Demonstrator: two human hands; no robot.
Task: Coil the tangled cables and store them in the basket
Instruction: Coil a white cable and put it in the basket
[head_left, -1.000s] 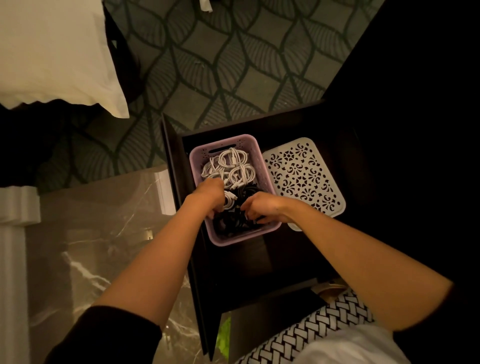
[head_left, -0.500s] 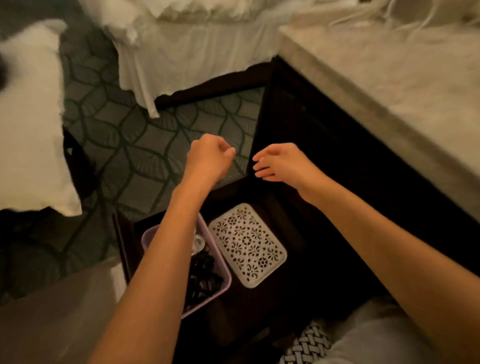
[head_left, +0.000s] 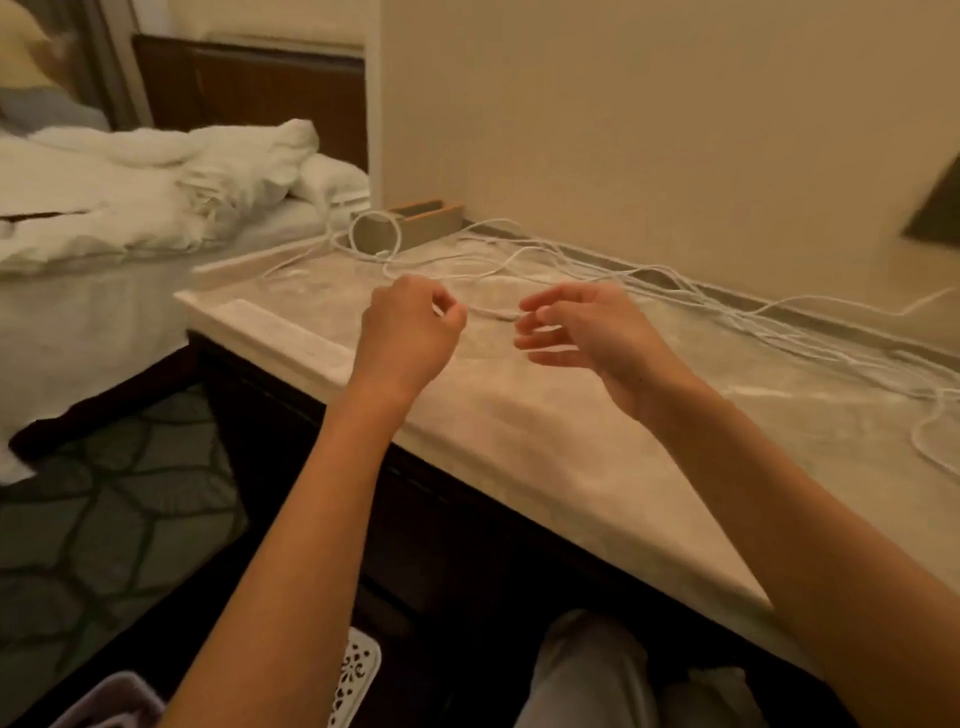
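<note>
Over the counter (head_left: 571, 467) strewn with white cables (head_left: 693, 290), left hand (head_left: 405, 338) hovers curled empty, right hand (head_left: 592, 332) slack-fingered, box (head_left: 421, 224) beyond.

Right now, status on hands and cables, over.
Left hand curled, right hand open, both empty over the marble countertop. White cables tangled on it, uncoiled. Basket corner at lower left. Wooden box behind one cable loop.

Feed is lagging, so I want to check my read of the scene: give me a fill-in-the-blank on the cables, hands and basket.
1. The cables spread over the marble counter are ___ in colour.
2. The basket shows in the bottom ___ corner of the view.
3. Of the left hand and the right hand, the one with curled fingers is the ___.
Missing words: white; left; left.
</note>
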